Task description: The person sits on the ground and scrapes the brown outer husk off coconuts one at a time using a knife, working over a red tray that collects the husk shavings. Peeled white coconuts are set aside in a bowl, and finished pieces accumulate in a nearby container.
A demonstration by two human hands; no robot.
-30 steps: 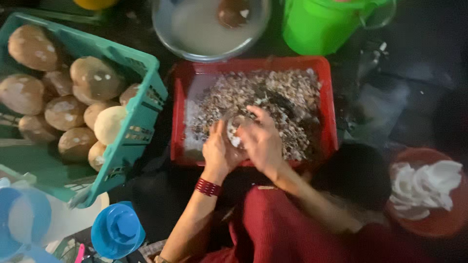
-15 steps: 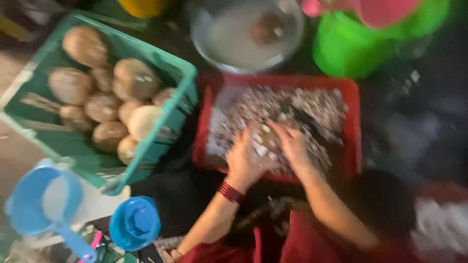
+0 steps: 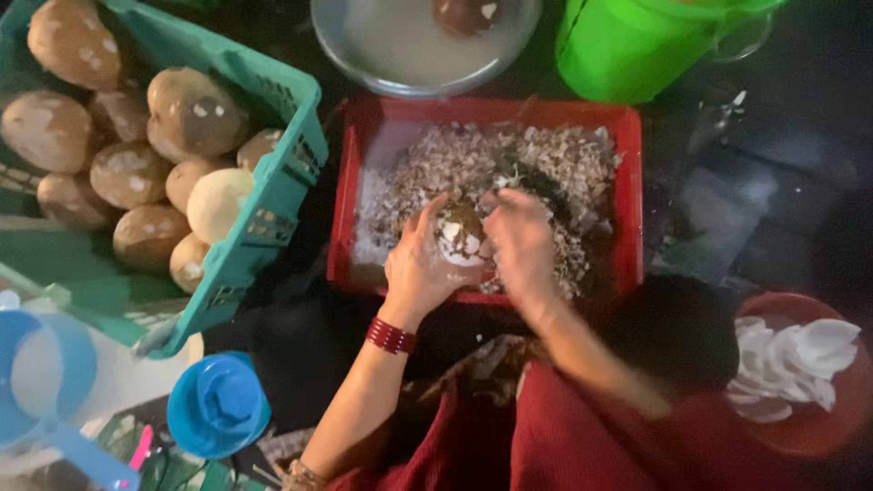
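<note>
Dim, uneven light; dark right side; slight blur.

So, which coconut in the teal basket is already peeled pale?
The cream-white coconut at the teal basket's right wall; the others are brown with white patches.

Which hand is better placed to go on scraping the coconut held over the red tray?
Probably the right hand: it lies free against the coconut, while the left hand cups it from below.
</note>
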